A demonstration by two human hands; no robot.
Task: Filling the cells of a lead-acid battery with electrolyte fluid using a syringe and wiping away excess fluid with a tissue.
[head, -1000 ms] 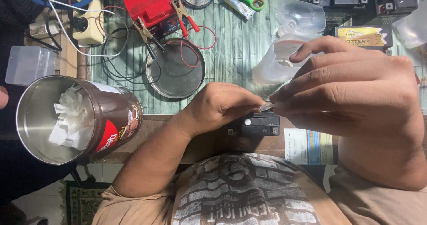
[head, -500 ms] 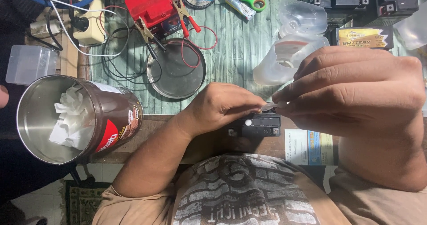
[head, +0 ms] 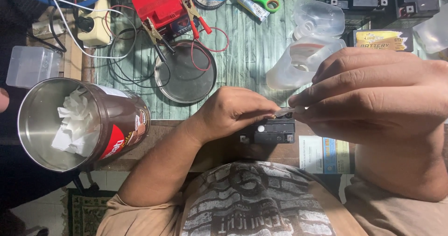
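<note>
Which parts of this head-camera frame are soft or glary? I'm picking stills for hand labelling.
Head view: the right hand, closest to the lens, looms oversized and slightly soft; the left hand and small black box are sharper; mild sheen on the round metal lid and inside the tin can; lighting is even, shadows faint.

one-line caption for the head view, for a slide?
Both hands, left and right, pinch a thin strip over a small black battery at the bench edge, beside an open tin.
</note>
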